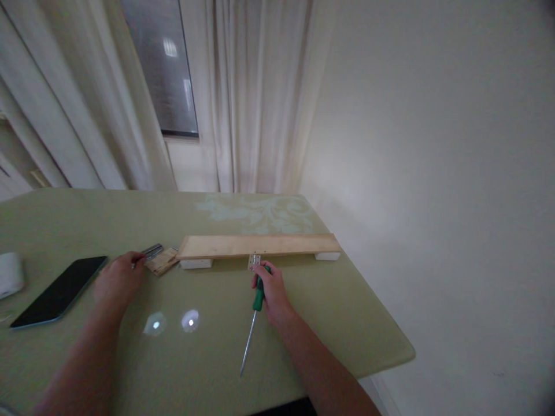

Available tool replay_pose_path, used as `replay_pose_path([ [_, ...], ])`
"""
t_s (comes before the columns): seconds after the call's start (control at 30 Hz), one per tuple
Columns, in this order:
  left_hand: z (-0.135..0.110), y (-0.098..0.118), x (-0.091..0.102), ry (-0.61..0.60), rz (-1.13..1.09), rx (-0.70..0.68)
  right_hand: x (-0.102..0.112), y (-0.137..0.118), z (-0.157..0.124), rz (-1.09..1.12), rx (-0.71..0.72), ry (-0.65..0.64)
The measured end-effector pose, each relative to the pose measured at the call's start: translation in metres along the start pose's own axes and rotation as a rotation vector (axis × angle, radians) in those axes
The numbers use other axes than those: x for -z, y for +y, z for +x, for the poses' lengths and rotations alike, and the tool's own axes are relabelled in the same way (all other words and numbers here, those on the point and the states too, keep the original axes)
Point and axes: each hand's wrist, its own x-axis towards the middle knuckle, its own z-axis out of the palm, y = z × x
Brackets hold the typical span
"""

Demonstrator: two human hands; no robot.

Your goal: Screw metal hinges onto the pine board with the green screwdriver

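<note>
My right hand (pixel 272 293) is closed round the green handle of a screwdriver (pixel 255 312), whose metal shaft points back toward me over the table. The hand sits just in front of a small metal hinge (pixel 254 262) on the front edge of a long wooden board (pixel 255 245) that rests on two white blocks. My left hand (pixel 119 278) reaches left of the board, fingers curled at a small metal piece (pixel 150 252) beside a brown packet (pixel 162 261). Whether it grips that piece I cannot make out.
A black phone (pixel 60 290) lies on the green table (pixel 203 352) at the left, with a white roll (pixel 9 274) at the far left edge. Curtains and a window stand behind; a pale wall runs along the table's right edge.
</note>
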Motion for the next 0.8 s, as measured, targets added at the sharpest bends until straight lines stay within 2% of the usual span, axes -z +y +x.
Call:
replay_pose_path([
  [0.2,0.003,-0.009,-0.021,0.068,-0.091,-0.093,-0.002,0.003,-0.003,-0.017,-0.026,-0.019],
  [0.33,0.002,-0.011,-0.02,0.07,-0.122,-0.042,-0.001,0.001,-0.005,-0.025,-0.027,-0.042],
  [0.43,-0.003,-0.002,-0.013,0.136,-0.171,-0.057,-0.003,0.001,-0.008,-0.04,-0.039,-0.081],
  [0.5,-0.011,0.016,-0.01,0.161,-0.256,-0.078,-0.004,0.002,-0.011,-0.055,-0.044,-0.114],
  [0.53,-0.017,0.028,-0.01,0.134,-0.335,-0.097,-0.006,0.003,-0.012,-0.063,-0.046,-0.132],
  [0.6,-0.032,0.058,-0.014,0.015,-0.529,-0.228,-0.008,0.004,-0.016,-0.079,-0.047,-0.17],
  [0.67,-0.052,0.089,-0.022,-0.198,-0.717,-0.436,-0.01,0.005,-0.019,-0.093,-0.044,-0.201],
  [0.7,-0.062,0.103,-0.025,-0.295,-0.786,-0.489,-0.011,0.005,-0.02,-0.099,-0.041,-0.211],
  [0.8,-0.084,0.13,-0.03,-0.474,-0.938,-0.542,-0.012,0.004,-0.023,-0.114,-0.031,-0.223],
])
